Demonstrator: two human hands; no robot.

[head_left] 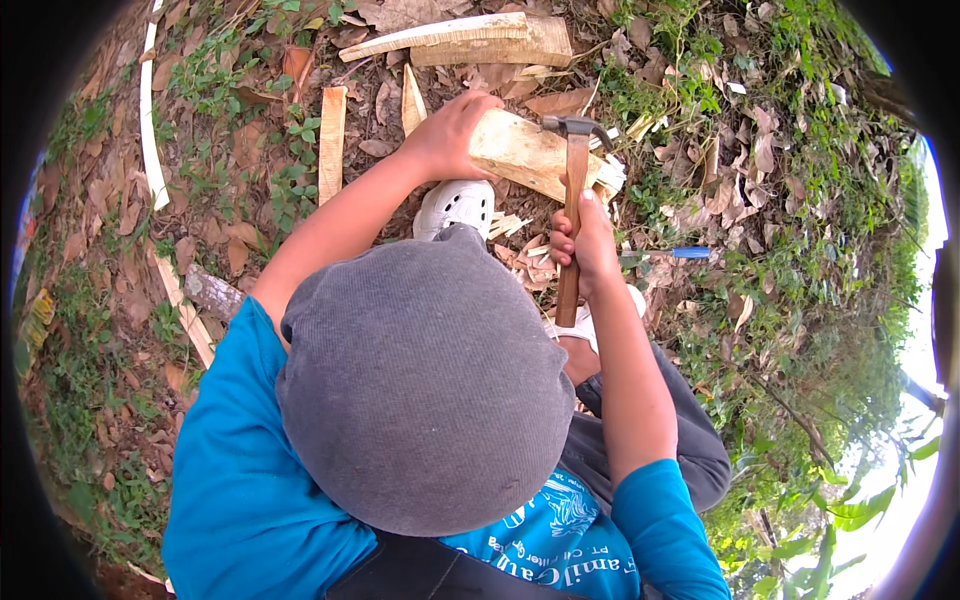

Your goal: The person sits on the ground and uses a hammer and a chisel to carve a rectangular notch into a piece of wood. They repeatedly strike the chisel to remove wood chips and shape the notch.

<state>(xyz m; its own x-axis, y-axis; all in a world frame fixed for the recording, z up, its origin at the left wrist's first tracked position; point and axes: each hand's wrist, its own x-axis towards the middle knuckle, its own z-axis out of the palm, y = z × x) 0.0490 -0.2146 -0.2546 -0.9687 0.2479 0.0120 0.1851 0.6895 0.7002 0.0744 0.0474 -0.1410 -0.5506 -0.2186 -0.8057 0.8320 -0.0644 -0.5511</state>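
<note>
A pale block of wood (pixel 520 150) lies slantwise in front of me, its right end frayed into splinters. My left hand (pixel 452 140) is closed on the left end of the block, steadying it. In my right hand (pixel 588 240) is a claw hammer (pixel 571 285), fingers wrapped round its wooden handle. The hammer's metal head points away from me and overlaps the right part of the block in this view; whether it touches the wood I cannot tell. Wood chips (pixel 508 224) are scattered beneath the block.
Beyond the block lie two split wood pieces (pixel 490 45). A flat strip (pixel 332 145) and a long thin strip (pixel 150 120) are at left. A blue-handled tool (pixel 690 253) rests right of my right hand. My white clog (pixel 455 207) is beside the block. Leaves and grass cover the ground.
</note>
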